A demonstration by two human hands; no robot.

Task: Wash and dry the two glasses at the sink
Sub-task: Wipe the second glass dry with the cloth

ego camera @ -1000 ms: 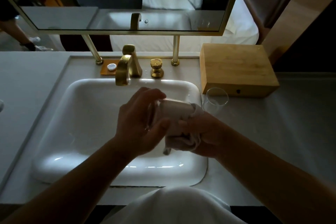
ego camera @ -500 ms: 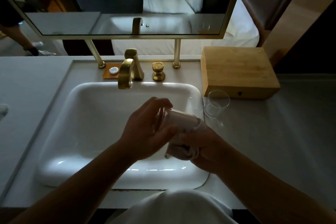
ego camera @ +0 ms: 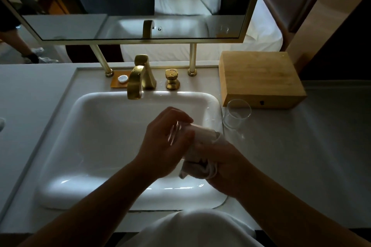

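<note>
Both hands meet above the right half of a white rounded-rectangle ceramic sink basin (ego camera: 96, 146). Left hand (ego camera: 162, 144) curls its fingers and thumb around a clear drinking glass (ego camera: 176, 132) lying on its side, mouth toward the right. Right hand (ego camera: 218, 158) grips a bunched white cloth (ego camera: 200, 146), which is pushed into the glass and hangs in folds below the palm. Both forearms reach in from the bottom edge, angled toward each other.

A second clear empty glass (ego camera: 236, 114) stands upright on the pale grey countertop (ego camera: 301, 146), just right of the basin and close in front of a light wooden box (ego camera: 259, 76). Behind the basin sit a brass curved tap (ego camera: 138, 80) and a brass knob handle (ego camera: 172, 79), with a small white round object on an amber dish (ego camera: 118, 82) to their left. A brass-framed mirror (ego camera: 124, 6) on two posts hangs above, reflecting the hands and cloth. The lighting is dim.
</note>
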